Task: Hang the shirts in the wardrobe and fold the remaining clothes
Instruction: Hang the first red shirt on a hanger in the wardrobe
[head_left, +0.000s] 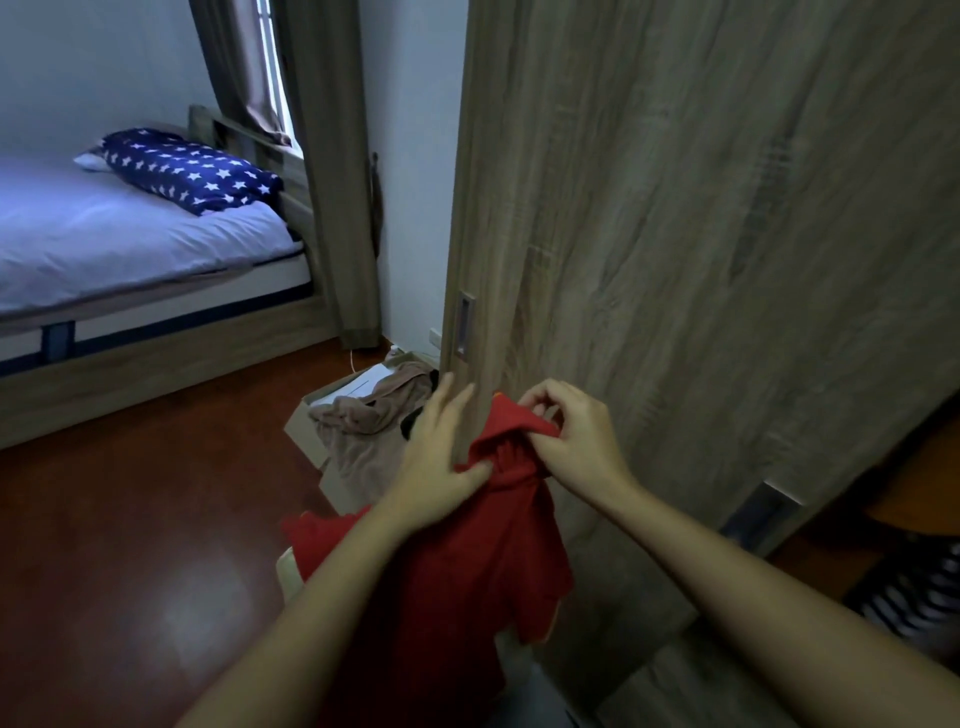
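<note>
A red shirt (467, 561) hangs in front of me, bunched at its top and draping down over my forearms. My right hand (571, 436) pinches the bunched upper edge with curled fingers. My left hand (436, 457) touches the same bunch from the left, thumb pressed into the cloth and fingers stretched out straight. Both hands are just in front of the wooden wardrobe door (701, 260), which fills the right side of the view. No hanger shows.
A cardboard box (317, 415) with beige clothes (363, 415) sits on the red-brown floor by the wardrobe's left edge. A bed (130, 244) with a star-patterned pillow (192, 171) stands at left. Orange and striped garments (904, 587) show past the door at lower right.
</note>
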